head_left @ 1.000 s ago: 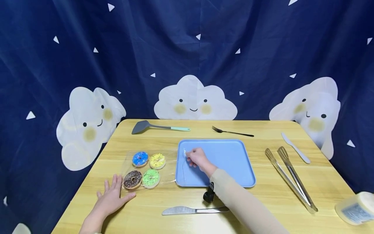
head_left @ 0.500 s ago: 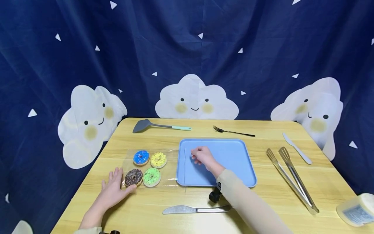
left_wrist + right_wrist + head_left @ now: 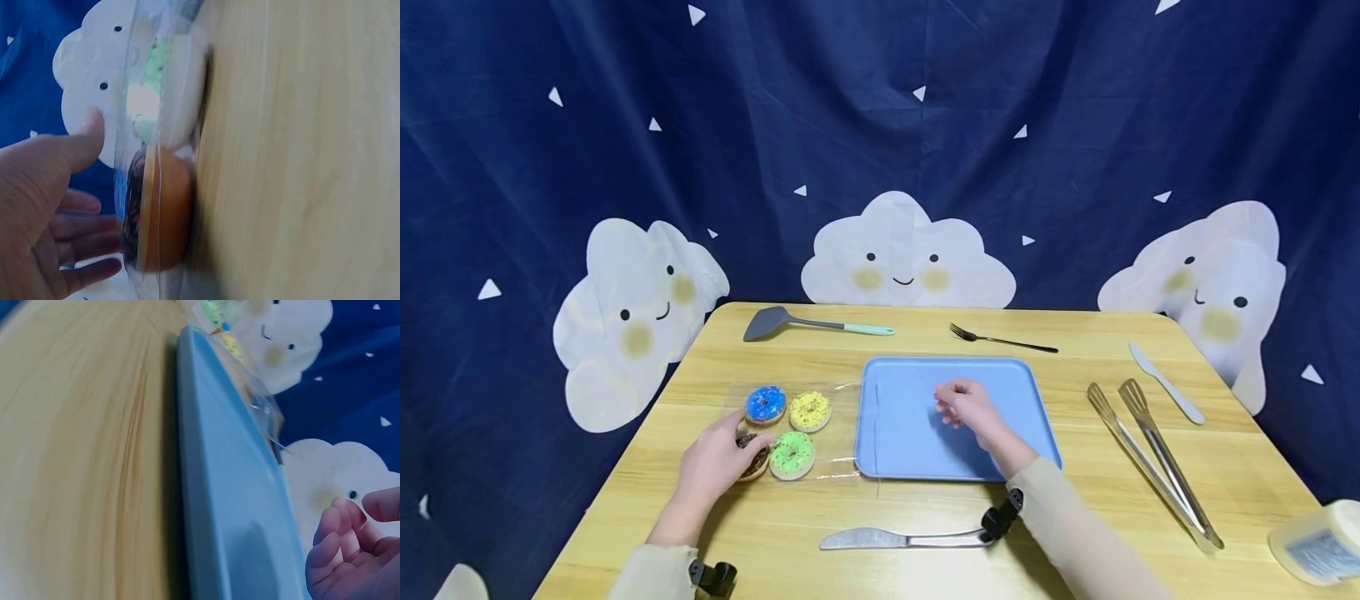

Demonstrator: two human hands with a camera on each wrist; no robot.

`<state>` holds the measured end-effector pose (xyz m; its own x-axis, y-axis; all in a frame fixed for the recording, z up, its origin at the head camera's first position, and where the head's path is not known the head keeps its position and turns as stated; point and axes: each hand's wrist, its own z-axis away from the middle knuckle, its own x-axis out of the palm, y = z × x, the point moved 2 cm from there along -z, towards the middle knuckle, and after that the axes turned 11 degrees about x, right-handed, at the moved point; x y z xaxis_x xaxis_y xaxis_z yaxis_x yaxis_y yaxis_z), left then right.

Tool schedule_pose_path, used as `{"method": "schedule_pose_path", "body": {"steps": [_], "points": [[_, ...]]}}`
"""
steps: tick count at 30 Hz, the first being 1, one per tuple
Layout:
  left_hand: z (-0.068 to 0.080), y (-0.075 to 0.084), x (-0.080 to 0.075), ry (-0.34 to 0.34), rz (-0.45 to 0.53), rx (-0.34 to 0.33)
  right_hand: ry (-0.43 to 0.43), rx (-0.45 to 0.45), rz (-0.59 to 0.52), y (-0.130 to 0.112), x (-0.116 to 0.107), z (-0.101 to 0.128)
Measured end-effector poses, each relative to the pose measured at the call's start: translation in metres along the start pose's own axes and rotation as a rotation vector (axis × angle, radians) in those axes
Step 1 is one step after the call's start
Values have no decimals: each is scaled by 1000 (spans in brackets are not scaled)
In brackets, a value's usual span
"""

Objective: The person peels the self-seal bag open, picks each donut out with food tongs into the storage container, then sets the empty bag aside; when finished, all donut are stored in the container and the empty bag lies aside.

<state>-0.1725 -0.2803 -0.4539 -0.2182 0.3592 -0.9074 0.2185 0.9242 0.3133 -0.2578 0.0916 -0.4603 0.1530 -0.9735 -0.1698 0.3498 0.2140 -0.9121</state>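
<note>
A clear plastic bag (image 3: 841,433) lies on the table with a blue (image 3: 765,405), a yellow (image 3: 810,410), a green (image 3: 792,454) and a chocolate doughnut (image 3: 758,460) inside. Its right edge overlaps the left rim of the blue tray (image 3: 1000,371). My left hand (image 3: 722,460) rests on the chocolate doughnut with its fingers fairly straight. In the left wrist view the left hand (image 3: 56,212) is spread open next to the chocolate doughnut (image 3: 165,212). My right hand (image 3: 961,408) hovers over the middle of the tray, fingers (image 3: 340,550) loosely curled and holding nothing.
A grey spatula (image 3: 816,323) and a black fork (image 3: 1003,339) lie at the table's far side. A white knife (image 3: 1165,382) and metal tongs (image 3: 1150,454) are on the right. A table knife (image 3: 898,539) lies near the front edge, and a pale jar (image 3: 1318,542) sits at the front right corner.
My left hand slid forward from the bare table onto the chocolate doughnut. My right hand moved right, from the bag's edge at the tray's left rim to the tray's middle.
</note>
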Motion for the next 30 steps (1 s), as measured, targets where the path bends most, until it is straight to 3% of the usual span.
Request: {"method": "schedule_pose_path", "body": {"steps": [3,8,13,15,20,23,25,30], "points": [[-5,4,3,23,-15,-34,20,-28,-14,1,-17,11],[-15,6,8,-46,-8,-86,47,-79,-59,4,-48,32],[-21,6,13,-69,26,-87,96,-136,-66,16,-88,49],[-23,5,15,-89,37,-97,108,-188,-74,31,-110,46],[-27,3,17,-163,41,-142,251,-241,-55,93,-174,21],[-27,-1,17,-195,43,-146,349,-219,-6,113,-202,21],[-27,-3,17,-207,45,-146,380,-204,15,111,-212,33],[-25,-4,15,-208,67,-135,430,-182,59,79,-219,84]]}}
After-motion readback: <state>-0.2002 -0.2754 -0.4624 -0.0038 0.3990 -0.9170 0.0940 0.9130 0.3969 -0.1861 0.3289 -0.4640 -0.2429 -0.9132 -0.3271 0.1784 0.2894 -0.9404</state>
